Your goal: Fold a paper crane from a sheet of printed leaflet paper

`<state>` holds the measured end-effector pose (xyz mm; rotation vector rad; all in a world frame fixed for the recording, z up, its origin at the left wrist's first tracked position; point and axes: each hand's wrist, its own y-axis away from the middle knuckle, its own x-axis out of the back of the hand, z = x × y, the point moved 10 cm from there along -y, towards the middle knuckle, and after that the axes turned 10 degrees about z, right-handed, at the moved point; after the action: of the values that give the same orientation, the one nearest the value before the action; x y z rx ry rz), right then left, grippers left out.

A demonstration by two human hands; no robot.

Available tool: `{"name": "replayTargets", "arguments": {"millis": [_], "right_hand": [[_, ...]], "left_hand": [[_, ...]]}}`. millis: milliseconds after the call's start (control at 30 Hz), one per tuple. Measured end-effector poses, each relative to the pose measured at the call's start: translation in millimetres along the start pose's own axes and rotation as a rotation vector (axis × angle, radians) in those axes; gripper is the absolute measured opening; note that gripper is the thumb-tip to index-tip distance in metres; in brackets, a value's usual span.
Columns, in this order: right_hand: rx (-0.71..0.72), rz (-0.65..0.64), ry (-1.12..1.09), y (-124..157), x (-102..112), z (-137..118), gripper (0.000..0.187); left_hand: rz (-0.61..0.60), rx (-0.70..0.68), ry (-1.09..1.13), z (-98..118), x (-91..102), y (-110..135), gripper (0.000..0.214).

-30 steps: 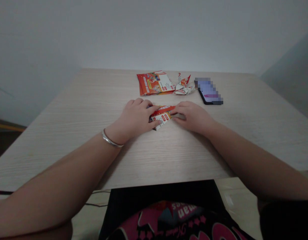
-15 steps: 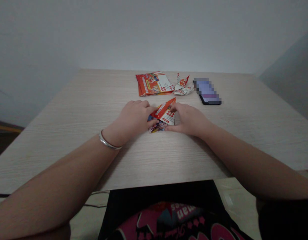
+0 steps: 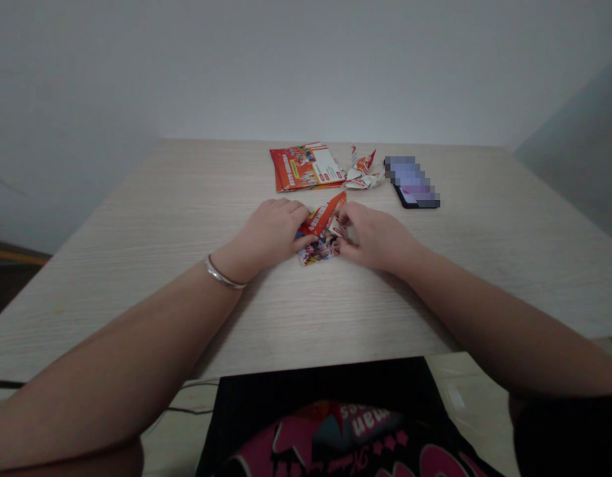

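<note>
Resting palm-down in head view, left hand [image 3: 272, 228] is on the near side of the leaflet stack [image 3: 306, 165], forearm angled in, silver bangle [image 3: 224, 275] at the wrist. Thumb and index parted, tips on the left part of the folded sheet [image 3: 324, 220]; can't tell if it's clamped. Right hand [image 3: 378, 235] more curled, thumb and index at the sheet's right edge, gap visible between them; clamp unclear too.

Sheet sits just nearside of the stack, between both hands: thin printed paper, pointed red-orange flap over a multicolour part. Stack is flat, red and white. Spiky folded paper [image 3: 363, 173] just right of it, phone [image 3: 418, 182] farther right, flat, dark-edged. Table [image 3: 266, 311] under the stack: pale, fine-grained.
</note>
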<state>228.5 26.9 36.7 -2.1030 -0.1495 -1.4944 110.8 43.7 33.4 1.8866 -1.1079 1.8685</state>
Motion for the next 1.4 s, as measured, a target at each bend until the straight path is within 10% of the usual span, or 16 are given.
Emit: {"name": "replayTargets", "arguments": {"millis": [467, 833, 1400], "right_hand": [[-0.128, 0.112, 0.068, 0, 12, 26, 0.033], [-0.163, 0.140, -0.078, -8, -3, 61, 0.025], [-0.330, 0.122, -0.335, -8, -7, 67, 0.035]], "left_hand": [[-0.031, -0.054, -0.126, 7, 0.8, -1, 0.037], [0.050, 0.147, -0.070, -6, 12.7, 2, 0.055], [0.123, 0.484, 0.406, -49, 8.7, 9, 0.027]]}}
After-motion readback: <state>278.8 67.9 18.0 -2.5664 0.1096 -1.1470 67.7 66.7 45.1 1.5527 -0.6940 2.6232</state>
